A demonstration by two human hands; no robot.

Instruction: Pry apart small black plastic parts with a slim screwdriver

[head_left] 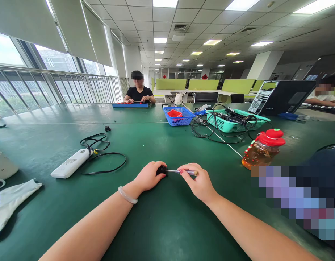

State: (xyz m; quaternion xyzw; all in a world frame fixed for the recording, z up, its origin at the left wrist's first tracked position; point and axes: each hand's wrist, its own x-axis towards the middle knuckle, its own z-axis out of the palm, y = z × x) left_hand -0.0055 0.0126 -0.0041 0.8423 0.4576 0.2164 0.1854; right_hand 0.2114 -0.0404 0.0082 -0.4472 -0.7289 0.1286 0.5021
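Observation:
My left hand [149, 177] rests on the green table [156, 217] and is closed around a small black part [161, 170]. My right hand [197, 183] pinches a slim screwdriver [183, 172] with a clear handle. Its metal shaft points left into the black part. The two hands meet at the table's middle, close to me. A pale bracelet [127, 195] circles my left wrist.
A white power bank with a black cable [71, 163] lies to the left. A red-capped amber bottle [261, 149] stands at the right. A blue basket [179, 116] and a teal basket of cables [232, 121] sit farther back. One person sits at the far end, another at the right.

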